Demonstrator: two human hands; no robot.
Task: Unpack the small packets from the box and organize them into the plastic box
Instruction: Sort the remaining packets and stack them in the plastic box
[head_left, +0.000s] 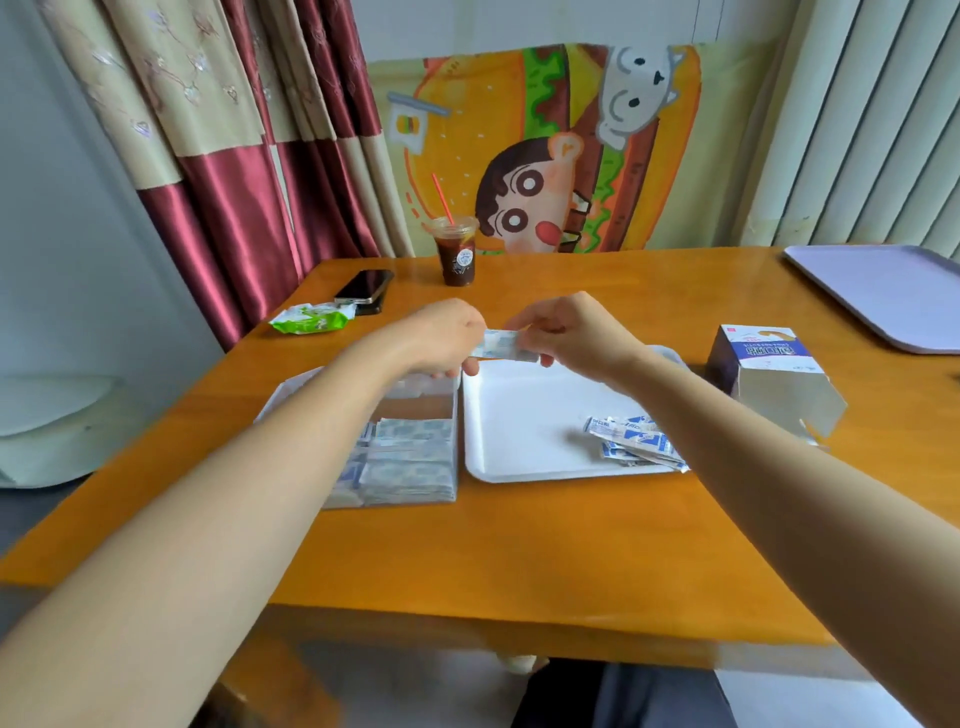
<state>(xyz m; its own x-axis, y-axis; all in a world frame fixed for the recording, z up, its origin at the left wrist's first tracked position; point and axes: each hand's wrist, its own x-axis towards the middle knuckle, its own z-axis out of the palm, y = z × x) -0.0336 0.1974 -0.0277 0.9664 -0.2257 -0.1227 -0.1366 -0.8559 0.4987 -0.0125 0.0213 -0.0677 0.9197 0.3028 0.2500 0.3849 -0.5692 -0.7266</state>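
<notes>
The packet is a small flat sachet, white with pale blue print, held level in the air between both hands over the far edge of the white tray and the neighbouring clear plastic box. The left hand pinches its left end with curled fingertips, and the right hand pinches its right end between thumb and fingers, so each hand is closed on it. Just below and to the left, the plastic box holds neat stacks of packets of the same blue-and-white sort, lying flat in rows. On the tray's right side lies a loose heap of packets, overlapping at odd angles, partly under the right forearm. To the right of the tray stands the cardboard box, purple and white, its flap hanging open. All of this sits on an orange wooden table. Farther back are an iced coffee cup with a red straw, a dark phone, a green wipes pack, and at the far right a lavender tray.
</notes>
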